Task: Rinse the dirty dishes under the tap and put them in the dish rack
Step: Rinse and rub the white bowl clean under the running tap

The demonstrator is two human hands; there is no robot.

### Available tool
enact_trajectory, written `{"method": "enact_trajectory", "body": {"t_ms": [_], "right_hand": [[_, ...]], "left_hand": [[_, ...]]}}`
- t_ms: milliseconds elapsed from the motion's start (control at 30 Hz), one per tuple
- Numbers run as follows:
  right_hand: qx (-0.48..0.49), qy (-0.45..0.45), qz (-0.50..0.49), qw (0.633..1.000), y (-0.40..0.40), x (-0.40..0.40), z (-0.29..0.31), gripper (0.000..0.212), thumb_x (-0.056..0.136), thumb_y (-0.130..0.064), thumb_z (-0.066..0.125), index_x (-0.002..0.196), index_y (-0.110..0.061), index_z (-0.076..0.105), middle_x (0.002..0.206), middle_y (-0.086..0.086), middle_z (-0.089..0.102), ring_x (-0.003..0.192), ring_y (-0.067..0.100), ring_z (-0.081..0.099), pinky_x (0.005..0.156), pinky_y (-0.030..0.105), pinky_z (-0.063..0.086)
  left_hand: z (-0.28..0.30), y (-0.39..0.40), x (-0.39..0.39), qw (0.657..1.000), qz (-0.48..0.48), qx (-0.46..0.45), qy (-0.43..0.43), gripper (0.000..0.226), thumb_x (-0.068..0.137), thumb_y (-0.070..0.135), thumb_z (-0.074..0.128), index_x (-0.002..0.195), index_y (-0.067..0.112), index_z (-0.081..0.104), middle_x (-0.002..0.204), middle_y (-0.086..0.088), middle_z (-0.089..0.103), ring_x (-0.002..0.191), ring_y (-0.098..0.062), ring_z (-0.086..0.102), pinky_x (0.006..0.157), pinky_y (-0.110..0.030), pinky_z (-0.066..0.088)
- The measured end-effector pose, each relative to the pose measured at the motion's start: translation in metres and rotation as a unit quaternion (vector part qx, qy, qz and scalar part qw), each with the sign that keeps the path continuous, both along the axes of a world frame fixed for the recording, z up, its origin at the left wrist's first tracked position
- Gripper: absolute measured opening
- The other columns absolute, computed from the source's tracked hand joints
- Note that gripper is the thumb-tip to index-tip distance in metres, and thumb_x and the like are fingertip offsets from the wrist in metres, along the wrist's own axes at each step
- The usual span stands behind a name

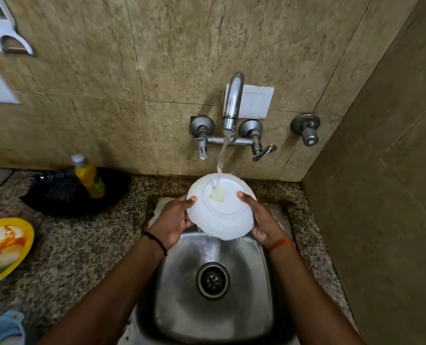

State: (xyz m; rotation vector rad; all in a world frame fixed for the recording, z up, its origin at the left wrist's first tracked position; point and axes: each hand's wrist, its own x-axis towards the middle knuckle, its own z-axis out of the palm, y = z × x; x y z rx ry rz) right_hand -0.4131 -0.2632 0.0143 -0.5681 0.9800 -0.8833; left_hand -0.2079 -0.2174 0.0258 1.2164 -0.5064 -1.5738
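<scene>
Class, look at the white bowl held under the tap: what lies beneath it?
Beneath the white bowl sits the steel sink, its drain in plain view, with water running off the bowl's lower rim. The sink's back edge is covered by the bowl and both hands.

We find no legible text. The left tap handle [201, 151] carries small embossed marks, too blurred to read. The yellow bottle [89, 178] shows a label, with no lettering we can make out.

A home kitchen: steel sink [214, 307], wall tap [232, 103], granite counter [82, 245]
</scene>
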Motion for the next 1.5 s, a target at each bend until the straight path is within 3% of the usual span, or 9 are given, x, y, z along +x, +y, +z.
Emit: {"method": "enact_trajectory", "body": {"t_ms": [100, 233, 400, 567, 667, 767, 933, 1100, 1500], "right_hand": [[-0.003, 0.014, -0.068, 0.998, 0.006, 0.006, -0.001, 0.041, 0.081, -0.016, 0.074, 0.119, -0.003, 0.065, 0.113, 0.017, 0.071, 0.105, 0.034, 0.067, 0.085, 0.057, 0.054], [0.026, -0.006, -0.119, 0.993, 0.009, 0.023, 0.004, 0.065, 0.065, -0.028, 0.086, 0.122, -0.005, 0.064, 0.115, 0.021, 0.069, 0.106, 0.039, 0.066, 0.086, 0.064, 0.051], [0.002, -0.065, -0.134, 0.989, 0.005, 0.023, 0.008, 0.081, 0.059, -0.037, 0.089, 0.127, -0.002, 0.060, 0.125, 0.020, 0.064, 0.115, 0.035, 0.062, 0.103, 0.055, 0.044], [0.008, -0.143, -0.112, 0.983, 0.008, 0.020, 0.012, 0.039, 0.095, -0.019, 0.053, 0.129, 0.001, 0.055, 0.126, 0.023, 0.062, 0.116, 0.033, 0.061, 0.100, 0.048, 0.048], [-0.002, -0.203, -0.124, 0.971, 0.010, 0.016, 0.015, 0.053, 0.078, -0.014, 0.073, 0.124, 0.005, 0.055, 0.117, 0.025, 0.066, 0.101, 0.032, 0.069, 0.090, 0.046, 0.054], [-0.032, -0.183, -0.107, 0.977, 0.010, 0.013, 0.018, 0.093, 0.050, -0.019, 0.093, 0.129, 0.004, 0.051, 0.127, 0.026, 0.061, 0.116, 0.037, 0.061, 0.093, 0.054, 0.050], [-0.051, -0.079, -0.093, 0.991, 0.010, 0.014, 0.025, 0.046, 0.089, -0.011, 0.064, 0.131, 0.001, 0.051, 0.124, 0.023, 0.063, 0.114, 0.035, 0.062, 0.088, 0.052, 0.055], [-0.192, 0.151, -0.031, 0.969, 0.015, 0.022, 0.027, 0.032, 0.087, -0.025, 0.067, 0.114, -0.011, 0.060, 0.115, 0.015, 0.069, 0.106, 0.033, 0.066, 0.090, 0.056, 0.053], [-0.466, 0.647, 0.193, 0.572, 0.042, 0.014, 0.036, 0.051, 0.090, -0.009, 0.051, 0.139, -0.019, 0.044, 0.116, 0.014, 0.065, 0.105, 0.034, 0.059, 0.085, 0.038, 0.043]], "left_hand": [[-0.007, -0.010, -0.023, 0.954, 0.005, 0.002, -0.299, 0.047, 0.097, 0.032, 0.047, 0.141, 0.017, 0.041, 0.136, -0.013, 0.053, 0.117, -0.033, 0.055, 0.094, -0.049, 0.050], [-0.002, -0.003, -0.061, 0.758, -0.072, -0.082, -0.643, 0.082, 0.089, 0.067, 0.026, 0.153, 0.018, 0.012, 0.160, -0.013, 0.007, 0.146, -0.035, 0.009, 0.118, -0.048, 0.012], [0.000, -0.006, -0.068, 0.564, -0.128, -0.233, -0.782, 0.074, 0.092, 0.062, 0.020, 0.151, 0.017, 0.024, 0.160, -0.009, 0.015, 0.147, -0.034, 0.007, 0.116, -0.059, 0.006], [0.008, -0.027, -0.052, 0.486, -0.229, -0.342, -0.771, 0.079, 0.090, 0.067, 0.025, 0.152, 0.018, 0.021, 0.160, -0.002, 0.018, 0.148, -0.022, 0.015, 0.118, -0.052, 0.011], [0.013, -0.042, -0.031, 0.546, -0.245, -0.369, -0.711, 0.077, 0.087, 0.071, 0.035, 0.151, 0.028, 0.025, 0.158, 0.003, 0.025, 0.145, -0.016, 0.024, 0.119, -0.038, 0.018], [0.011, -0.051, -0.023, 0.714, -0.187, -0.271, -0.618, 0.075, 0.083, 0.076, 0.035, 0.144, 0.033, 0.039, 0.150, 0.002, 0.040, 0.135, -0.018, 0.040, 0.114, -0.037, 0.031], [0.006, -0.045, -0.044, 0.849, -0.084, -0.101, -0.512, 0.065, 0.089, 0.065, 0.036, 0.144, 0.030, 0.035, 0.149, -0.005, 0.039, 0.137, -0.027, 0.037, 0.113, -0.045, 0.029], [0.016, -0.045, -0.059, 0.959, -0.082, -0.016, -0.271, 0.113, 0.049, 0.102, 0.030, 0.140, 0.036, 0.038, 0.144, -0.008, 0.048, 0.124, -0.030, 0.052, 0.102, -0.052, 0.043], [0.028, -0.028, -0.038, 0.995, -0.052, 0.050, 0.070, 0.036, 0.087, 0.032, 0.060, 0.113, 0.007, 0.057, 0.097, -0.017, 0.068, 0.088, -0.032, 0.065, 0.080, -0.049, 0.054]]}}
